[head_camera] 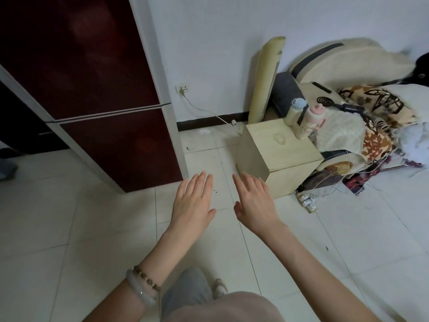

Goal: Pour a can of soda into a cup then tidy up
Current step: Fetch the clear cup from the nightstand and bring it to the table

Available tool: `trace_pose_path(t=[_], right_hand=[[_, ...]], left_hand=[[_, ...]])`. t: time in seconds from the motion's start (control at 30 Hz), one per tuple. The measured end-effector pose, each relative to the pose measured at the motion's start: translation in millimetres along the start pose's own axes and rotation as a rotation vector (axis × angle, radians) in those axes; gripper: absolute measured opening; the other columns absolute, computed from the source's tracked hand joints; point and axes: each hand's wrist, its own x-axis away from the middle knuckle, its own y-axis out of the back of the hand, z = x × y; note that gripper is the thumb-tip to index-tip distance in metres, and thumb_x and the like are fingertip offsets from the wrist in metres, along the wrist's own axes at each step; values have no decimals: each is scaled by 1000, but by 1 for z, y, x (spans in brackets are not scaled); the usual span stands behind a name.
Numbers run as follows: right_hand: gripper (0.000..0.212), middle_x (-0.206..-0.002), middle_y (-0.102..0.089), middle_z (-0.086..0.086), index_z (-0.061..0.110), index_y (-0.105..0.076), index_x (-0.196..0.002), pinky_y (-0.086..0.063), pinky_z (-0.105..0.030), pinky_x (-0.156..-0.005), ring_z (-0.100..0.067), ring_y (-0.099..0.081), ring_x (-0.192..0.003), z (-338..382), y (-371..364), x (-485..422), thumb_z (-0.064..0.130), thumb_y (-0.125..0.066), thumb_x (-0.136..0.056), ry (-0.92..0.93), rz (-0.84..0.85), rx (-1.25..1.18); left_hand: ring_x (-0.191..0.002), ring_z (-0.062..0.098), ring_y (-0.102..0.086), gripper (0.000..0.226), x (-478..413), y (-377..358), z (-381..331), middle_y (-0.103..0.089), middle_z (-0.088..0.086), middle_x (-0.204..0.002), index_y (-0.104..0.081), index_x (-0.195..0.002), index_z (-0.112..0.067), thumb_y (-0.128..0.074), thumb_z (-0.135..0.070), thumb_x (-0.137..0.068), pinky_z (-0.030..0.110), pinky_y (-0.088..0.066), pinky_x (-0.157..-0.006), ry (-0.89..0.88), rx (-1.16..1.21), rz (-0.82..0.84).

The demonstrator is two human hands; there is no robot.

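Dim, flat indoor light with a cool grey cast. The floor [58,217] tiles show only faint, soft shadows. Dull reflections smear the dark fridge [88,66] door. Wide-angle bending tilts the fridge; everything looks slightly soft.

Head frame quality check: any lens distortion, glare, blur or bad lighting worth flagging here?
Head view: wide-angle distortion makes the refrigerator lean sharply. The lighting is dim and even, with only soft shadows. There are faint reflections on the refrigerator's dark door but no harsh glare. The left hand and right hand are reasonably sharp. The sofa looks smeared toward the right edge.
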Motion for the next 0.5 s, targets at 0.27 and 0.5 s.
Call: trace_pose_path(t=[0.27, 0.5], right_hand=[[78, -111, -63, -18, 4, -60, -117, -52, -46, -87, -35, -63, -99, -20, -25, -105, 15, -83, -44, -119, -3, 34], [75, -109, -63, -17, 4, -61, -116, -52, -45, -88, -34, -63, -99, -29, -48, -202, 9, -78, -43, -296, -21, 57]], left_hand=[[-121, 28, -54, 98, -113, -17, 49, -52, 16, -136, -50, -132, -3, -88, -41, -50, 45, -41, -102, -85, 26, -2], [-123, 28, -53, 99, -237, -23, 101, -51, 15, -137, -49, -132, -4, -88, -42, -50, 45, -40, -102, -256, 24, 18]])
